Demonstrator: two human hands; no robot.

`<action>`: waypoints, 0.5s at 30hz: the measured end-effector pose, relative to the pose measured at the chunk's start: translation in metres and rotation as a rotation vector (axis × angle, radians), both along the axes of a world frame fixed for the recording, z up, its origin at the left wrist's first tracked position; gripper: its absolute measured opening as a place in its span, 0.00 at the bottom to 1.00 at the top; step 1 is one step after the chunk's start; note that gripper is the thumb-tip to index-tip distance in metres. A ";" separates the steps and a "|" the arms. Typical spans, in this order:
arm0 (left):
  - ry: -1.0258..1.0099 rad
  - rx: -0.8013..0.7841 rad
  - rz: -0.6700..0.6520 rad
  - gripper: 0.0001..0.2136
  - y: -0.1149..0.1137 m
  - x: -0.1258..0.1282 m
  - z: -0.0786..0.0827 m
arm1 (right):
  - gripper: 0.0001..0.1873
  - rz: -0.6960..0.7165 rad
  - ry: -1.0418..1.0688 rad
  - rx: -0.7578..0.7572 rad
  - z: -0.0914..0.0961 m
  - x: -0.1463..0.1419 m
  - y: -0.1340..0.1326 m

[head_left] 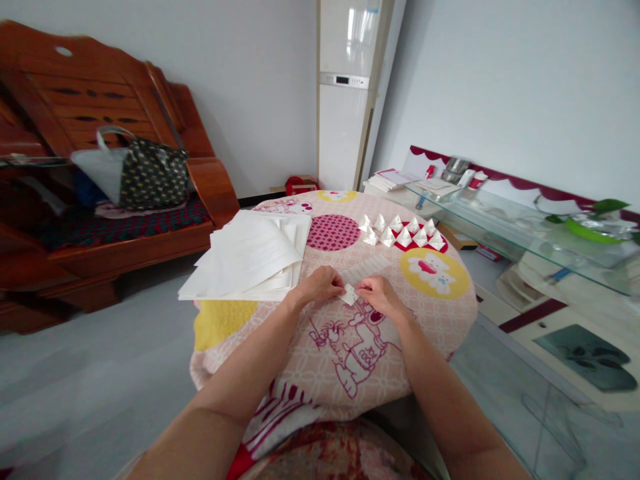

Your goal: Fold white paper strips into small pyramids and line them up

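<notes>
Nearest to the camera, the left forearm and the right forearm come from the two lower corners and go inward over the tablecloth, as the two sides of a narrow roof. Where they meet, the left hand and the right hand stand close together, but they do not touch; between their fingertips is one small folded paper, low over the cloth. Each hand appears to be pinched on one side of it, the wrists a little bent inward and the fingers curled. By my judgement, the step in hand is the shaping of this piece, and the next move calls for a light and even pressure from both sides, because hard squeezing could crush the folds. I cannot tell how far its folding has come. To the left of the hands lies a stack of white sheets, with some corners curled. Farther away, at the right, small white peaked pieces stand in two rows, near to each other. Behind the table there are a glass shelf, a wooden bench and a tall white cabinet.
</notes>
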State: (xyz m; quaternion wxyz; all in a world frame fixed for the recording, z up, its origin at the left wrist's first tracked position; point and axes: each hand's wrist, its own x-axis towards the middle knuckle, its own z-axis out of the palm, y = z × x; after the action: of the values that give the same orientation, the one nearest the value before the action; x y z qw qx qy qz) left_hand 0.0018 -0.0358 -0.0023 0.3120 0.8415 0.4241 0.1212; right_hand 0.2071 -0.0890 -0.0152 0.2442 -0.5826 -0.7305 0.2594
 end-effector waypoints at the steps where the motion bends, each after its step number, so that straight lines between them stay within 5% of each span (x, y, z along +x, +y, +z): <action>1: 0.007 0.003 0.003 0.09 0.000 0.000 0.000 | 0.11 -0.018 0.007 -0.016 0.000 -0.001 0.000; 15: 0.061 -0.060 0.118 0.08 0.009 0.000 -0.003 | 0.11 -0.150 -0.050 -0.107 0.002 -0.007 0.009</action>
State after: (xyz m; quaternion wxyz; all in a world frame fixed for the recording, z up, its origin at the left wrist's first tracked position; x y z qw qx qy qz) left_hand 0.0022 -0.0273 -0.0056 0.3162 0.8086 0.4857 0.1009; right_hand 0.2000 -0.0804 -0.0135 0.2131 -0.6540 -0.6758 0.2647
